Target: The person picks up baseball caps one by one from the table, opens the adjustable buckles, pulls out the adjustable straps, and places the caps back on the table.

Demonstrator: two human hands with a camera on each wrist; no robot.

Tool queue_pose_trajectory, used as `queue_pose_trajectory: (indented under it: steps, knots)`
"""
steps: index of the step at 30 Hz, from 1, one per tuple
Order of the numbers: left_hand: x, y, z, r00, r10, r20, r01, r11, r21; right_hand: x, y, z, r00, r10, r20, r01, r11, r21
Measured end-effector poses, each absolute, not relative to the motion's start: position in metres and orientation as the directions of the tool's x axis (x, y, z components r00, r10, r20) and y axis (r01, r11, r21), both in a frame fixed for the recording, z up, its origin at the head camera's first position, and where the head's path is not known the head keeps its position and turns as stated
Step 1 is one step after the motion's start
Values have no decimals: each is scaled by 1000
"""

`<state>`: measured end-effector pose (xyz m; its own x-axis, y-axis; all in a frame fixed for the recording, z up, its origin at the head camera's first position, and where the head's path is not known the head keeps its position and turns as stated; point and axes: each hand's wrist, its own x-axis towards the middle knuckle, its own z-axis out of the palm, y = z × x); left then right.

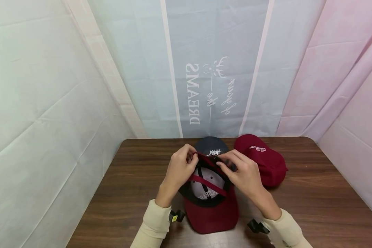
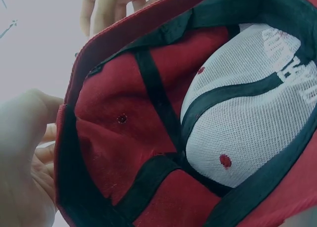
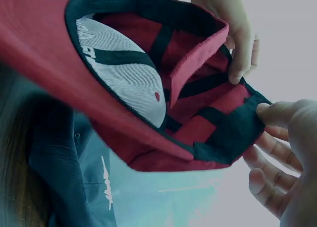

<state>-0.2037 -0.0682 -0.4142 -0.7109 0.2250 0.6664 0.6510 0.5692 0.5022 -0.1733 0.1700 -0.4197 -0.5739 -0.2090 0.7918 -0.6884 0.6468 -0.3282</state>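
Between both hands is a dark red baseball cap [image 1: 210, 217], its opening facing up and its brim toward me. The black sweatband and white front lining [image 2: 247, 103] show inside. My left hand [image 1: 181, 167] pinches the cap's back edge on the left. My right hand [image 1: 243, 172] pinches the back edge on the right, its thumb on the black inner band in the right wrist view. A red strap [image 3: 198, 58] crosses the cap's opening, one end hanging loose in the right wrist view. Right behind the held cap sits a navy cap [image 1: 210, 144] with white lettering, partly hidden.
Another red cap [image 1: 260, 160] with white lettering lies on the brown wooden table [image 1: 313, 193] at the back right. A printed cloth [image 1: 217, 41] hangs behind the table's far edge, with pale cloth walls [image 1: 43, 120] at both sides.
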Motion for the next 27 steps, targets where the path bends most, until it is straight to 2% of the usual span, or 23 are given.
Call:
queue_pose_trajectory:
  steps: [4,11,21,27]
  knots:
    - [-206,-76,-411,-708,194,679,645,569,510,-172,170,-420,-620,-227,751,-662,664,-346]
    - [-208,-88,-408,-676,157,720,658,569,493,-173,168,-426,-643,-269,717,-643,698,-314]
    - [-209,-103,-401,-656,102,748,654,572,495,-171,165,-431,-782,-285,554,-535,763,-363]
    - [-209,-110,-399,-643,75,762,657,565,499,-171,161,-434,-828,-305,470,-499,782,-373]
